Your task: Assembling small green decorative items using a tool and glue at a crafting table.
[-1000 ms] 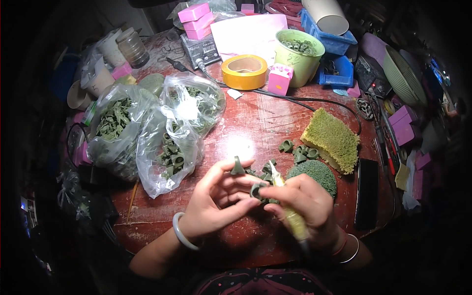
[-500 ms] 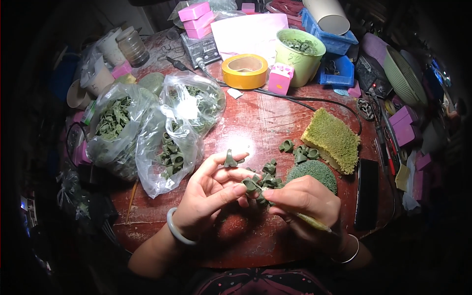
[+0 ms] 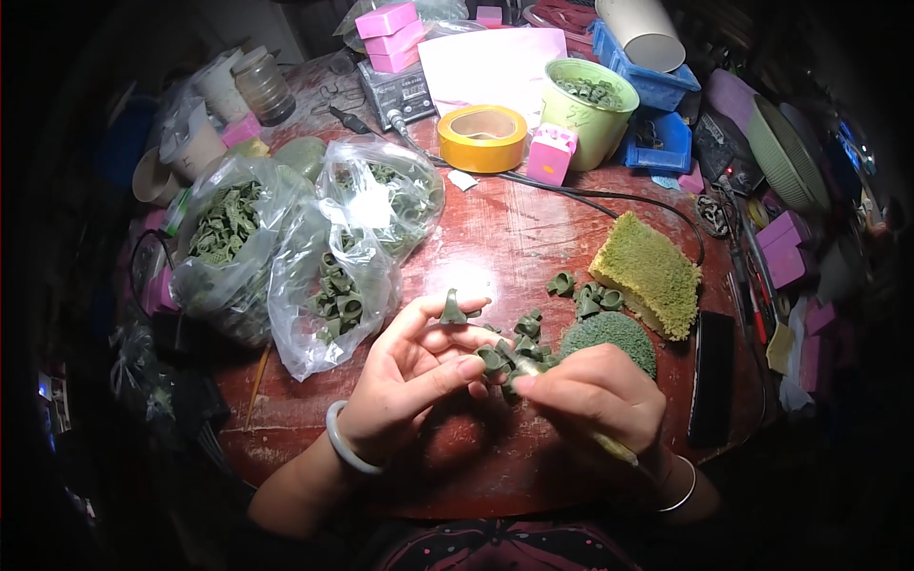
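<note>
My left hand holds a cluster of small green ring-shaped pieces between thumb and fingers, and another green piece sits on an upper fingertip. My right hand grips a thin yellowish stick tool whose tip meets the cluster. Both hands hover over the red-brown round table. Loose green pieces lie just beyond the hands. A dark green dome-shaped pad lies right behind my right hand.
Three clear plastic bags of green pieces lie at the left. A yellow-green sponge block, a yellow tape roll, a green cup, pink boxes, a black cable and a black flat bar surround the work spot.
My hands have stayed over the table's near edge while the fingers shifted around the cluster. The stick has tilted lower in my right hand.
</note>
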Available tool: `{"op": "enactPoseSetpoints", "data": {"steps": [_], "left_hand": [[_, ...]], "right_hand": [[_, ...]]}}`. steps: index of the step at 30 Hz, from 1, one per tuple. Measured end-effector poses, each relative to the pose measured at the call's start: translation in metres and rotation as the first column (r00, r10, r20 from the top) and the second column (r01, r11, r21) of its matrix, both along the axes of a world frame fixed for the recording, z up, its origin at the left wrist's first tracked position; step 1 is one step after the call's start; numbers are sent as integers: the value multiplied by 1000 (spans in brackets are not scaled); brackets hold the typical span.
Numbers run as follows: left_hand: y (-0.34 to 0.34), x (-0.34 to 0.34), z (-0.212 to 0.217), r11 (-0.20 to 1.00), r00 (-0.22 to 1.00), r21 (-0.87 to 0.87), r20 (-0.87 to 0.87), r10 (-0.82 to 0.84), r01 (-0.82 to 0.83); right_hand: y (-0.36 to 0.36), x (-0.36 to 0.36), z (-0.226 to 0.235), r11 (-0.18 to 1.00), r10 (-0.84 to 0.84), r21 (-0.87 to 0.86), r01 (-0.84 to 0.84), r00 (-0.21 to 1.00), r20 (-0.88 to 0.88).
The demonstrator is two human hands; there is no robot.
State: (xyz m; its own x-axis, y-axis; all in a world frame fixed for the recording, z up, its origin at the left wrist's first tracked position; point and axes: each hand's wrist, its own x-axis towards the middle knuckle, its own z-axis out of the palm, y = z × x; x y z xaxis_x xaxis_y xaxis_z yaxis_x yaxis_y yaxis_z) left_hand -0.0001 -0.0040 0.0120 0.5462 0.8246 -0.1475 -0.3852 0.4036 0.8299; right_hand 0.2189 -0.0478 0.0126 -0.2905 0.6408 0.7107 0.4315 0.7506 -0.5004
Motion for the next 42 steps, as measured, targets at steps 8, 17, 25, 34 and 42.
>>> {"op": "enactPoseSetpoints", "data": {"steps": [8,17,25,34,42], "left_hand": [[1,-1,-8,989,998,147,51,-35,27],[3,-3,-12,996,997,80,49,-54,50],[1,-4,-10,990,997,129,26,-69,65],[2,-2,-8,977,996,200,36,-80,71],[2,1,-7,978,998,197,2,-65,63]], "right_hand": [[-7,8,17,947,-23,-318,-39,981,-190],[-6,0,4,972,-6,-233,-10,997,-71],[-1,5,10,971,-215,-115,211,976,-21],[-8,5,15,924,-23,-380,-37,988,-154],[-7,11,15,782,-58,-591,-198,921,-386]]}}
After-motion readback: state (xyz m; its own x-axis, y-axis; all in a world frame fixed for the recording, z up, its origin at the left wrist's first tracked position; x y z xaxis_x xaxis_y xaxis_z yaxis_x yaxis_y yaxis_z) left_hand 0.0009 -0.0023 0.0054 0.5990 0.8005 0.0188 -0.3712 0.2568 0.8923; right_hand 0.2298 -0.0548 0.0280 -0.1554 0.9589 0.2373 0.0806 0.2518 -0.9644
